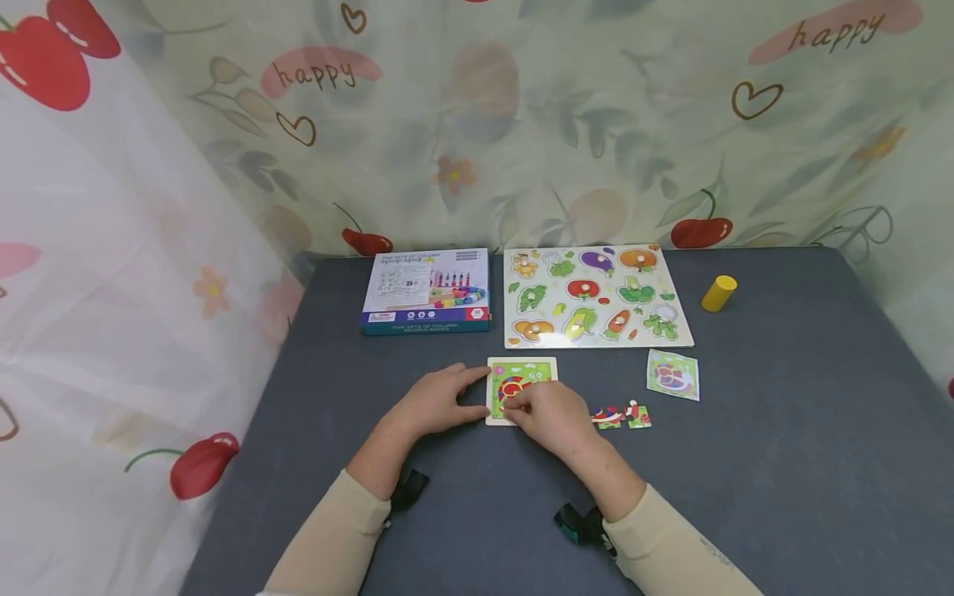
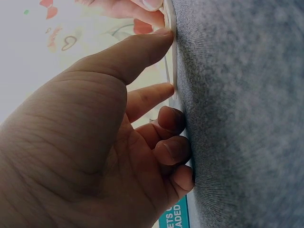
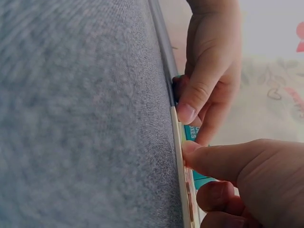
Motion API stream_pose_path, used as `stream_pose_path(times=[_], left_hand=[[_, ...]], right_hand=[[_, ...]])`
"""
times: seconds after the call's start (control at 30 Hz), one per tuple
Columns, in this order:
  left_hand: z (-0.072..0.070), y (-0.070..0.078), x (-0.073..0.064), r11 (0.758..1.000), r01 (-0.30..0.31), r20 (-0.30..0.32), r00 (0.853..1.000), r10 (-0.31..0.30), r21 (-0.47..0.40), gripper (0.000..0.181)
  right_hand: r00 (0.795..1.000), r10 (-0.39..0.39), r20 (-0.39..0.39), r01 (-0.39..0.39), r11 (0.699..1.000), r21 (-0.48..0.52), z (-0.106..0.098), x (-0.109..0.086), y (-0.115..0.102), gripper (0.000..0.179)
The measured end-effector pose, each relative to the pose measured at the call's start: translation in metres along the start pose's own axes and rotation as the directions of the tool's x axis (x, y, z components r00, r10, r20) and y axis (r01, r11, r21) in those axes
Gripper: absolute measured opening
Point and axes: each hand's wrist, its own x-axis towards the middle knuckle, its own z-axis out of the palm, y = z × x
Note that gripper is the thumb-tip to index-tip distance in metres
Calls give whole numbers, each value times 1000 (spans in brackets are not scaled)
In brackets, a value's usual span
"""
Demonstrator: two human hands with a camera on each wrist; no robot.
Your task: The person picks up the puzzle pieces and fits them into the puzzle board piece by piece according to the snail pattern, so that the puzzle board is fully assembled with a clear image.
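Observation:
A small square jigsaw board (image 1: 522,360) with a pale rim and a bright snail-like picture lies flat in front of me. At its left edge my left hand (image 1: 436,403) rests with thumb and forefinger extended and touching the rim, the other fingers loosely bent. My right hand (image 1: 555,415) reaches over the board's lower right part. Its thumb and forefinger pinch a puzzle piece low in the picture, mostly hidden by the fingertips. In the right wrist view the thumb (image 3: 213,159) is right at the board's edge. Loose puzzle pieces (image 1: 639,415) lie just right of this hand.
Behind the board stand a boxed toy set (image 1: 425,294) and a vegetable peg puzzle (image 1: 551,294). A small picture card (image 1: 673,375) lies to the right, with a yellow cylinder (image 1: 719,294) beyond it. A printed curtain (image 1: 477,124) hangs along the dark table's back.

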Motion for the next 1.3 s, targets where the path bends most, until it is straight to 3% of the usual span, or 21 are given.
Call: stream_pose_path(times=[0.37,0.77,1.3], left_hand=[[2,-1,-2,1000,-3,4,1000,3,-22,70],[-2,1,-1,1000,-2,-1,1000,2,-10,72],[1,0,0,1000,-6,-9,1000,7,12,72]], right_hand=[[998,-50,34,49,998,34,-7,-2,0,17],[999,-27,17,25,994,111,-56,-11,-7,29],[1000,-15,-28,20,976,215,-116,-34,-4,27]])
